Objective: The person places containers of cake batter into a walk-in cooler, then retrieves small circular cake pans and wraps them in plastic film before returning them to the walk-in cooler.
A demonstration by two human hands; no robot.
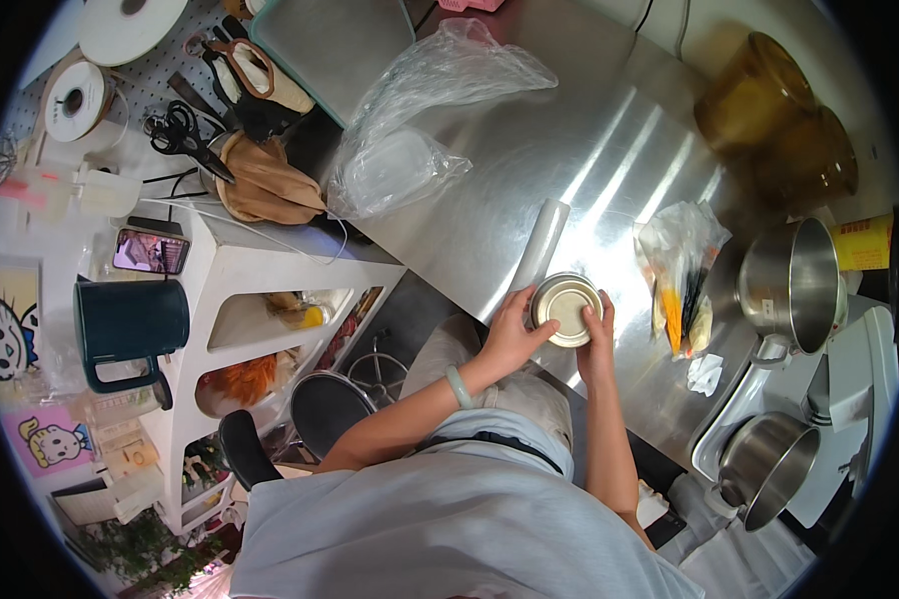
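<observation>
Between both hands I hold a round metal tin (568,308), its ringed, pale gold face turned up towards me. My left hand (515,329) grips its left side, thumb on the rim. My right hand (598,337) closes on the right side, with the thumb over the face. The tin is at the near edge of a stainless steel table (487,217). Just beyond my left hand lies a pale translucent roll (543,243). Right of the tin, a clear bundle of piping bags (682,277) shows orange, black and cream fillings near the tips.
A crumpled clear plastic bag (412,142) lies farther back, beside a teal-edged tray (337,45). Steel pots (772,284) stand at right, near a crumpled tissue (705,374). At left, a white shelf unit (225,262) carries a dark green pitcher (131,322) and a phone (151,251).
</observation>
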